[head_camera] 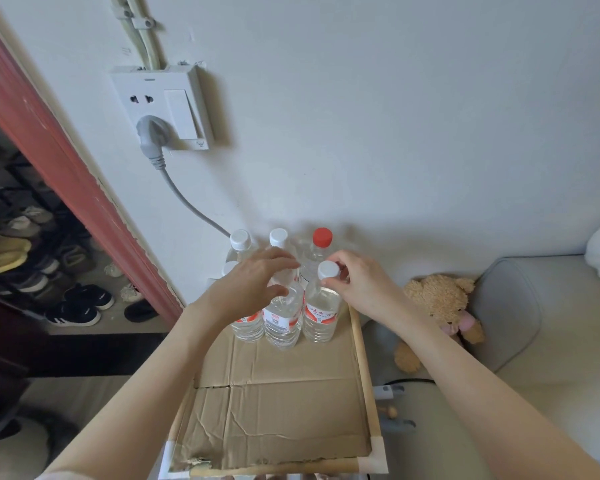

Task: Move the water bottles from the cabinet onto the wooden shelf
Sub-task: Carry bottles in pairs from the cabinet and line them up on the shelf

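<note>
Clear plastic water bottles with red-and-white labels point(281, 317) stand clustered at the wall end of the wooden-framed shelf lined with brown cardboard point(364, 362) — packed tight, likely to leave the front free. Right hand point(357, 284) pinches the white cap of the right front bottle point(321, 306), steadying it by the neck. Left hand point(253, 282) hovers over the middle bottles, fingers loosely spread — holding nothing.

Bottles point(317, 306) stand clustered at the shelf's point(364, 362) far end against the wall point(395, 116); a teddy bear point(437, 306) lies right of it.
</note>
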A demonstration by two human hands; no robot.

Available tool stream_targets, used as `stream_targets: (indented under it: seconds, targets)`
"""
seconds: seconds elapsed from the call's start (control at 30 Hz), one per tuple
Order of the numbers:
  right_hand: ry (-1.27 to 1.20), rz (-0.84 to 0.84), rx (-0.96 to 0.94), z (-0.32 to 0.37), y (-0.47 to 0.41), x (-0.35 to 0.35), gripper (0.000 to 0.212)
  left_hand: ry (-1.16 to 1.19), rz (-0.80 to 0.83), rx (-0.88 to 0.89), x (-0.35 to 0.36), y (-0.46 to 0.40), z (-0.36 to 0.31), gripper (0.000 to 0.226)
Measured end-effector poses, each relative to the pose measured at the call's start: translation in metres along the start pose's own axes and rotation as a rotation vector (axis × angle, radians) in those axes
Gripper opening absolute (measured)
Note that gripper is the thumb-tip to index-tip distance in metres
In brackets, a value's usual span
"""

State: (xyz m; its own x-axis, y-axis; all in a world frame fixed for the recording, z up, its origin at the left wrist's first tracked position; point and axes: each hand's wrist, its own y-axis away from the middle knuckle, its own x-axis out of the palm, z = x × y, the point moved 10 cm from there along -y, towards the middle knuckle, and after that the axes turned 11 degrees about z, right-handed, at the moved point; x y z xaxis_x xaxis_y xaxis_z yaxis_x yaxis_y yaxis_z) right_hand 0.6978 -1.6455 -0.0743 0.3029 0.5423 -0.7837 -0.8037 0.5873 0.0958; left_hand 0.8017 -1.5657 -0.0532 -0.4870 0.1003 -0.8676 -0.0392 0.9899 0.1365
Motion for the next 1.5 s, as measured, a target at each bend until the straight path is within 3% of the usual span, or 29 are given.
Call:
stream_targets:
  seconds: [0.33,0.5,0.63,1.1,1.3,1.5]
  targets:
    - [0.002,-0.063,0.079,-0.007,0.004,-0.007,0.035,-0.007,-0.102,-0.16,-0.005,-0.001,0.013,0.04]
    - [-0.011,-0.075,0.086,-0.012,0.005,-0.009,0.034,0.015,-0.042,-0.107,-0.001,0.001,0.01,0.049]
    - [-0.033,-0.056,0.073,-0.01,0.004,-0.007,0.032,0.012,-0.034,-0.027,-0.002,0.002,0.004,0.041]
    - [-0.025,0.038,-0.039,0.006,-0.005,0.006,0.028,0.034,-0.132,-0.22,-0.006,0.001,0.017,0.036]
    - [-0.022,0.018,-0.106,0.012,-0.01,0.016,0.029,-0.015,-0.206,-0.18,-0.006,0.005,0.013,0.035]
    - [-0.175,-0.021,-0.153,0.004,-0.003,0.019,0.035,-0.03,-0.106,-0.116,-0.002,0.002,0.013,0.044]
